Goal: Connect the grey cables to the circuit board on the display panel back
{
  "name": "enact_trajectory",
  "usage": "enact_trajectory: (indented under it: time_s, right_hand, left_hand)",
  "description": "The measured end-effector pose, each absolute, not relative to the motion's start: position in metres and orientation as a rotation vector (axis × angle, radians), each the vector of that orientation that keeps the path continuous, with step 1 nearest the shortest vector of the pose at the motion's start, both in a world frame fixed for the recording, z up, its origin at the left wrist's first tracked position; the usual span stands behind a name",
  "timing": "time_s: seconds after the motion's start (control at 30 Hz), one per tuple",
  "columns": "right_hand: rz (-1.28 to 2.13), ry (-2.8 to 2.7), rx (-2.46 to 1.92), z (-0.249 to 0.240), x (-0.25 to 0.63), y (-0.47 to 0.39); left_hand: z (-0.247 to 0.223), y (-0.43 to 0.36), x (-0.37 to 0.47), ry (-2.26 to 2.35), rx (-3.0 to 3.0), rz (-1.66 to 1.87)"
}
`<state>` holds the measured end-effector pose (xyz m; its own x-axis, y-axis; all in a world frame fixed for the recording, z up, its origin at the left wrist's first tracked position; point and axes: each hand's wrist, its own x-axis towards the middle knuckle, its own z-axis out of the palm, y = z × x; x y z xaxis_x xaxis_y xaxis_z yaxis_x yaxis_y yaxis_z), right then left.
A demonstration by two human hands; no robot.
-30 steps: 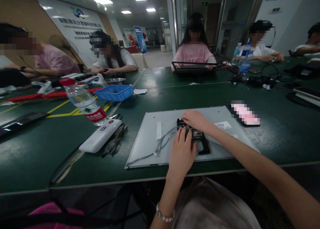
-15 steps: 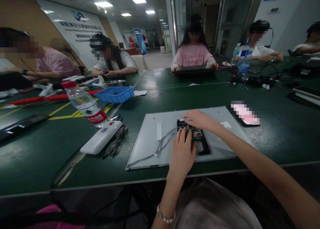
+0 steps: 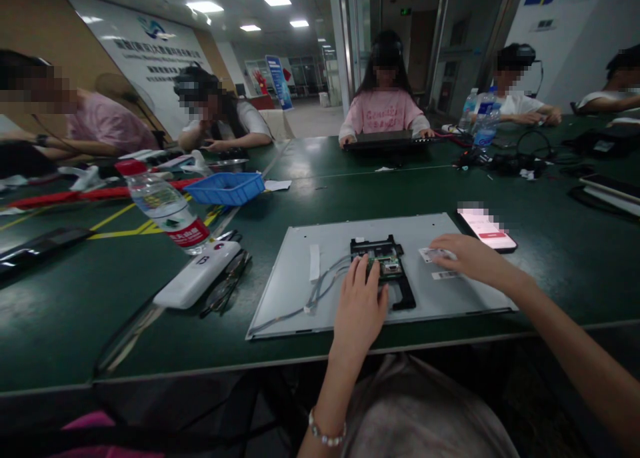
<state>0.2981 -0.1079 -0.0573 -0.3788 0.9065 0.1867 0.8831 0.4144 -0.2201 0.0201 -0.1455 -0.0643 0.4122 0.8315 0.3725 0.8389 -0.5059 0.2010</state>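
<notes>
A flat grey metal panel [image 3: 287, 278] lies on the table in front of me. On its middle sits a black plastic bracket [image 3: 407, 293] with a green circuit board [image 3: 391, 267] in it. My left hand [image 3: 359, 301] rests on the left side of the bracket and board, its fingers spread. Grey cables [image 3: 330, 283] run from under those fingers to the panel's lower left corner. Over the panel's right part is my right hand [image 3: 473, 259], fingers loosely bent near white printed labels [image 3: 445, 275]; I see nothing held in it.
Right of the panel lies a phone [image 3: 487, 230]. On the left are a water bottle [image 3: 167, 208], a white power bank [image 3: 197, 275], glasses [image 3: 227, 285] and a blue tray [image 3: 225, 190]. Cables and bottles [image 3: 485, 121] stand back right. Several people sit around the table [image 3: 320, 201].
My right hand has moved from the bracket's top edge rightward to the labels, uncovering the bracket's upper part. My left hand stays on the bracket.
</notes>
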Motion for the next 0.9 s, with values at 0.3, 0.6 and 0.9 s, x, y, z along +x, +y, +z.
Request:
enact_trajectory:
  time_s: [0.3,0.6,0.9]
  right_hand:
    - [-0.21,-2.508,-1.601,-0.058,0.288,-0.12]
    - [-0.085,-2.489,-1.664,-0.05,0.283,-0.125]
    - [-0.273,-2.527,-1.701,-0.056,0.279,-0.127]
  left_hand:
    - [-0.065,-0.145,0.021,-1.548,-2.613,-0.655]
    - [-0.066,-0.145,0.021,-1.551,-2.613,-0.668]
    - [-0.065,-0.145,0.02,-1.543,-2.616,-0.663]
